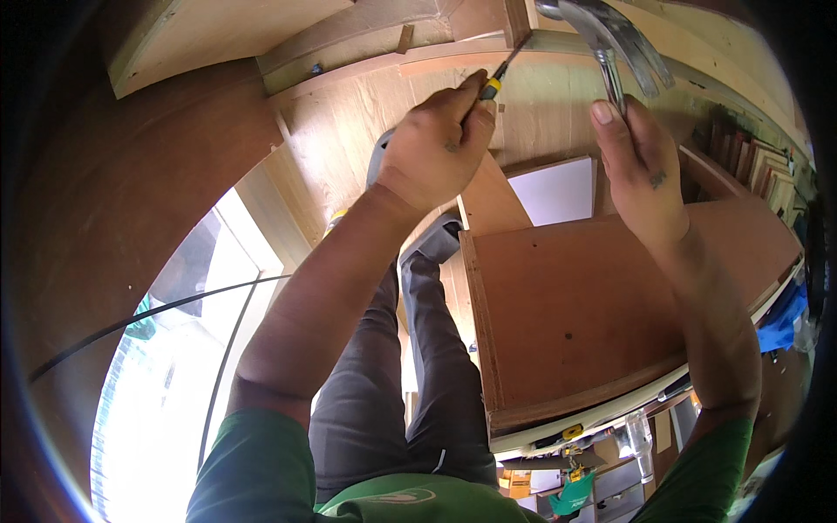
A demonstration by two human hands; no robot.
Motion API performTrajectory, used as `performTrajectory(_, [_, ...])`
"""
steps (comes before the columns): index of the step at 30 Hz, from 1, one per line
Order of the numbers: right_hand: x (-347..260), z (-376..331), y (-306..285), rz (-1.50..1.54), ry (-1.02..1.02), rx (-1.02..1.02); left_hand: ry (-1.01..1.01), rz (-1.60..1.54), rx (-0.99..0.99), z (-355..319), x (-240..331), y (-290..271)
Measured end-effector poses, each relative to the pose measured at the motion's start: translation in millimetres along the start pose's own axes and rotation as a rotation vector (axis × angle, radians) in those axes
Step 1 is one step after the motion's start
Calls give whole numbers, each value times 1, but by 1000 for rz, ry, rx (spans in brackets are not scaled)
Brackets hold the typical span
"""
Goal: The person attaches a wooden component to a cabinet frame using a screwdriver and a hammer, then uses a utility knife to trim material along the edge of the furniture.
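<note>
In my closed left hand point(436, 144) is a slim hand tool point(493, 86) with a yellow-and-black handle and a thin dark metal shaft; whether it is a screwdriver or a chisel, I cannot tell. Its tip points up and away, at the wooden ledge point(540, 42) by the foot of an upright wood strip point(516, 19). My right hand point(643, 166) grips a claw hammer point(612, 44) by its metal shaft, thumb lying along it. The hammer head is raised at the upper right, apart from the tool, its curved claw to the right.
A large brown wooden cabinet panel point(575, 305) stands at the right, beside my legs point(366, 375). A dark cable point(166, 307) crosses a bright opening at the left. Wood pieces point(767, 170) are stacked far right. Bottles and tools point(641, 444) lie behind the panel. A wooden board point(209, 35) juts in upper left.
</note>
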State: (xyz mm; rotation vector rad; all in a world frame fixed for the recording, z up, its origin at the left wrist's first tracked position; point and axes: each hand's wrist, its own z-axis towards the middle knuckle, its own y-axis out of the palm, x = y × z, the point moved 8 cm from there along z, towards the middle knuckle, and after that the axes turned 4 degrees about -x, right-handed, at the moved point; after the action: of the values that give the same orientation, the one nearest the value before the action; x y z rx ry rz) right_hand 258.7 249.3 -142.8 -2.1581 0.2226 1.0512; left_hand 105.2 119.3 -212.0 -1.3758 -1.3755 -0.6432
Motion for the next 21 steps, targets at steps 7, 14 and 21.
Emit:
performTrajectory(7, [4, 2, 2, -26, 42, -51, 8, -33, -38, 1, -2, -1])
performTrajectory(14, [3, -1, 5, -49, 14, -24, 60, 1, 1, 2, 0, -3])
performTrajectory(21, [5, -7, 9, -145, 3, -72, 46, -27, 14, -2, 4, -4])
